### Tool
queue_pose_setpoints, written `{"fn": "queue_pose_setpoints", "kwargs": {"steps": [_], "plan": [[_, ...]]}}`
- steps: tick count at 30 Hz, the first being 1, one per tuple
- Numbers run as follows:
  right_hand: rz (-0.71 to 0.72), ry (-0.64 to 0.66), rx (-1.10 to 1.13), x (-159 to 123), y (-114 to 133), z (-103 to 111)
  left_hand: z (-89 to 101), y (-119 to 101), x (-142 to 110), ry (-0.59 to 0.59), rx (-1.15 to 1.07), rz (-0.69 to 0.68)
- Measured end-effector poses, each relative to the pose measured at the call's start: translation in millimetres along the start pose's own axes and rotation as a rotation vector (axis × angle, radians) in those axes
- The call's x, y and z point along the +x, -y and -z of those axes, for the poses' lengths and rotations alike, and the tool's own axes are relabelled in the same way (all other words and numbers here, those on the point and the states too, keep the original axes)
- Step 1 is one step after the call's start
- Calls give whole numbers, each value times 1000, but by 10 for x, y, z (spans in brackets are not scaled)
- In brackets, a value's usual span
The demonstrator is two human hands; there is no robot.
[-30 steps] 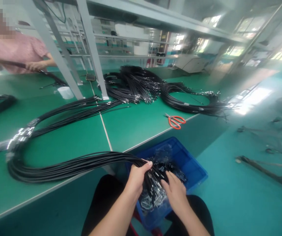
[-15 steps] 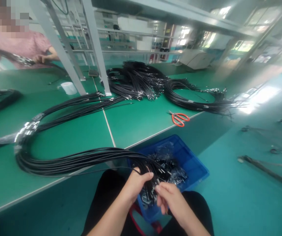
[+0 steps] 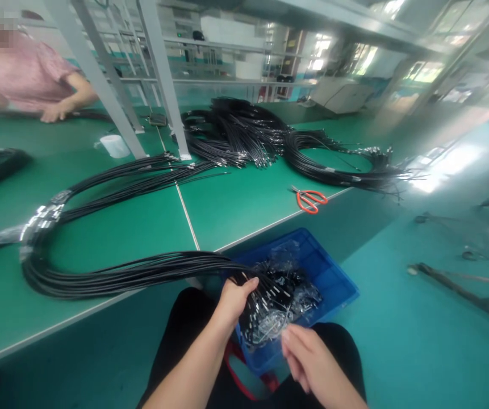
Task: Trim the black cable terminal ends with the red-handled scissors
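Observation:
A thick bundle of black cables (image 3: 142,275) curves across the green bench and over its front edge. My left hand (image 3: 236,295) is wrapped round the bundle near its tipped ends, thumb on top. Those ends fan out above a blue crate (image 3: 333,278) that holds small black parts and clear plastic bags (image 3: 272,324). My right hand (image 3: 306,352) is beside the cable ends, over the crate's near side, with its thumb and fingers pinched together. Whatever is in that pinch, if anything, is too small to make out.
Orange-handled snips (image 3: 310,199) lie near the bench edge. Farther back are a heap of black cables (image 3: 239,133) and a coiled bundle (image 3: 333,170). Grey shelf posts (image 3: 161,79) rise from the bench (image 3: 235,210) near a white cup (image 3: 115,146). A co-worker (image 3: 26,74) sits across at left.
My right hand has drawn back from the cable ends, down and to the right. The ends now spread apart more below my left hand. The co-worker's hands have lowered to the bench.

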State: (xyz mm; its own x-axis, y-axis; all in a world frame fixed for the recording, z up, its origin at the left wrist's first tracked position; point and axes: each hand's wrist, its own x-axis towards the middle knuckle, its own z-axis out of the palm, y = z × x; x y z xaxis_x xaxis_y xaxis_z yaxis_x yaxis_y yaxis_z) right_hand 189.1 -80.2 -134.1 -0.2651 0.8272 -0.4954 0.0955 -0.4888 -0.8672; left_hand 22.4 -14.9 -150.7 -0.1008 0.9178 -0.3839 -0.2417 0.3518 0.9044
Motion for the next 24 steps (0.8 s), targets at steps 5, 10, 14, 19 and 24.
{"fn": "queue_pose_setpoints", "kwargs": {"steps": [5,10,14,19,24], "plan": [[21,-14,134,9,-57,-61,-36,-26,-16,49,17,-12],[47,-91,179,275,-35,-318,-62,-64,-136,67,39,-10],[51,-109,220,278,-24,-304,-1,-49,-150,99,51,5],[83,-91,315,-17,-29,-112,81,-1,-4,65,107,41],[44,-24,378,17,-30,-162,12,-8,4,140,179,40]]}}
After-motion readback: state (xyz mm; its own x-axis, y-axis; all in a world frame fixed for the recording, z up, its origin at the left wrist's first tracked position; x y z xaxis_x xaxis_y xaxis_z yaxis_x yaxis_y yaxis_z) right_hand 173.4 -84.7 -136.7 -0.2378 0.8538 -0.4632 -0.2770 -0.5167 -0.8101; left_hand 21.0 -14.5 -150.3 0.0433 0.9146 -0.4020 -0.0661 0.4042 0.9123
